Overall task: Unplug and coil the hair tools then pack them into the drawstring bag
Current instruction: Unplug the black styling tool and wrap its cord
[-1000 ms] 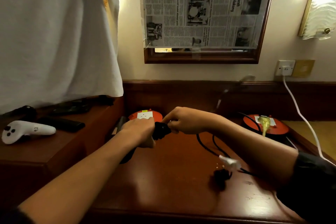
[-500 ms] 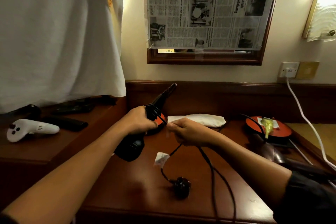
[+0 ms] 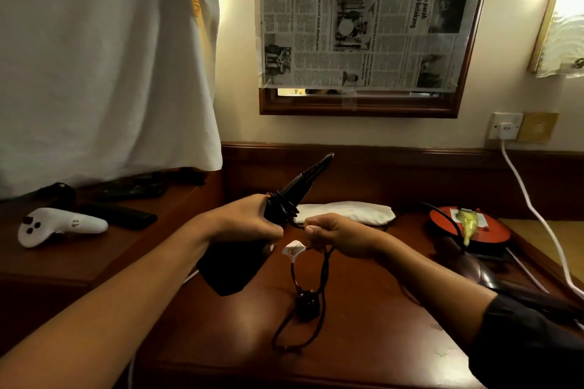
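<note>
your left hand grips the black hair tool, tip pointing up and away. your right hand pinches its cord just beside it; the plug hangs below.

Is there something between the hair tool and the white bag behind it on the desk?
Nothing visible blocks the way. The left hand grips the hair tool, the right hand pinches its cord, and the white bag lies just behind them on the desk. The loose cord and plug hang below.
</note>
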